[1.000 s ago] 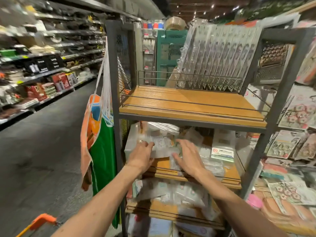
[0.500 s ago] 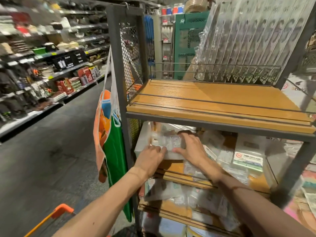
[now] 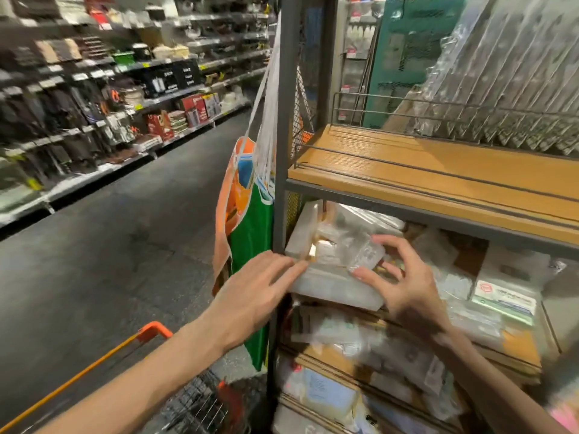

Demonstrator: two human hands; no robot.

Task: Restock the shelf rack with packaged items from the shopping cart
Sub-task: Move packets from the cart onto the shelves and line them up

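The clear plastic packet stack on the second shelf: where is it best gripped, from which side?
Grip the clear plastic packet stack at its left and right ends, from the front: it lies flat and wide, and the wooden shelf board above blocks the top.

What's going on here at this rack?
A person is stocking a rack in a store aisle. Both hands are at a stack of clear packets on the second shelf. The left hand touches the stack's left edge with straight fingers, and the right hand curls round its right end. Tall packs lean at the back of the top shelf. A cart stands at lower left.
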